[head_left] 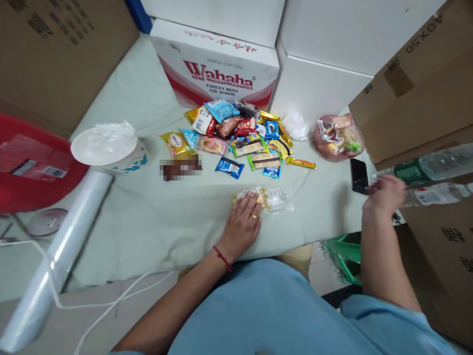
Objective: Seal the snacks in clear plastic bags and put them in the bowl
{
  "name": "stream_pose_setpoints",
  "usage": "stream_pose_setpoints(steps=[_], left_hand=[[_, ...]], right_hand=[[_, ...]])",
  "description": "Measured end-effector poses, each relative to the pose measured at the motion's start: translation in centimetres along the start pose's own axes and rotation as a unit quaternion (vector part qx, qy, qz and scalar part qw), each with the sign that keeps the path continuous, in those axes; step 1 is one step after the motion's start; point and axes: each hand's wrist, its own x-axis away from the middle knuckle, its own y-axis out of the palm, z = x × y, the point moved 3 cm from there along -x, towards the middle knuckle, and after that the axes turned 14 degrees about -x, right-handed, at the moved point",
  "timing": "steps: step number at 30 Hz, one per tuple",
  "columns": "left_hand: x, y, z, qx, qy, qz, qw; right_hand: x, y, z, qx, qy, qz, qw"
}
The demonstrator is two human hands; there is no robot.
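Note:
My left hand (244,219) lies with its fingers stretched out on a yellowish, food-like piece in a clear plastic bag (279,199), close to the table's front edge. The piece is mostly hidden under the fingers. My right hand (388,192) is at the table's right end, beside a small black device (359,175) and the necks of two clear plastic bottles. Its fingers are blurred, so what they hold, if anything, is unclear. Beyond my left hand is a pile of packaged snacks (236,125) in colourful wrappers, with a blue packet (229,167) nearest.
A paper bucket (129,155) with plastic film inside stands left, near a long clear roll (79,222) and a red bag (33,162). A Wahaha carton (221,81) backs the table. A pink bag of snacks (338,138) sits right; a green-labelled bottle (436,165) lies sideways.

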Motion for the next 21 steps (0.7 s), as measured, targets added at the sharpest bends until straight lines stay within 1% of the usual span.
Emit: stream_pose_setpoints(steps=[1, 2, 3, 4, 5, 6, 8, 10, 12, 13, 15, 18, 19, 21], left_hand=[[0.0, 0.1, -0.1, 0.001, -0.006, 0.003, 1.0], [0.1, 0.2, -0.1, -0.001, -0.008, 0.005, 1.0], [0.1, 0.3, -0.1, -0.004, -0.005, 0.004, 1.0], [0.1, 0.3, -0.2, -0.008, 0.001, 0.001, 1.0], [0.1, 0.4, -0.2, -0.013, 0.008, -0.002, 1.0], [0.2, 0.4, -0.2, -0.016, 0.014, -0.005, 1.0], [0.1, 0.4, -0.2, -0.02, 0.016, -0.01, 1.0], [0.1, 0.4, -0.3, -0.02, 0.01, -0.009, 1.0], [0.1, 0.4, -0.3, -0.017, 0.006, -0.005, 1.0], [0.1, 0.4, -0.3, -0.017, 0.005, -0.004, 1.0], [0.2, 0.5, -0.2, -0.02, 0.004, -0.002, 1.0], [0.3, 0.4, 0.1, -0.039, -0.01, -0.003, 0.999], [0.4, 0.3, 0.1, -0.047, -0.02, -0.004, 0.999], [0.4, 0.0, -0.1, -0.05, -0.037, -0.012, 0.998]], right_hand=[[0.7, 0.8, 0.7, -0.024, 0.038, 0.028, 0.999], [1.8, 2.1, 1.4, -0.047, 0.079, 0.046, 0.995], [3.0, 3.8, 2.0, -0.062, 0.112, 0.043, 0.991], [4.1, 5.9, 2.3, -0.064, 0.133, 0.011, 0.989], [5.1, 8.0, 2.3, -0.049, 0.127, -0.024, 0.99], [5.8, 9.9, 2.0, -0.03, 0.107, -0.063, 0.992], [6.6, 12.9, 0.8, 0.016, 0.062, -0.152, 0.986], [6.7, 14.4, -0.6, 0.041, 0.041, -0.243, 0.968], [6.4, 15.1, -2.1, 0.023, 0.039, -0.306, 0.951], [6.3, 15.4, -2.9, 0.006, 0.033, -0.32, 0.947], [6.5, 16.5, -4.7, -0.005, -0.006, -0.335, 0.942], [7.8, 19.7, -7.0, 0.061, -0.085, -0.351, 0.93], [8.4, 21.0, -7.6, 0.085, -0.101, -0.35, 0.927], [9.3, 23.1, -8.4, 0.12, -0.11, -0.339, 0.926]])
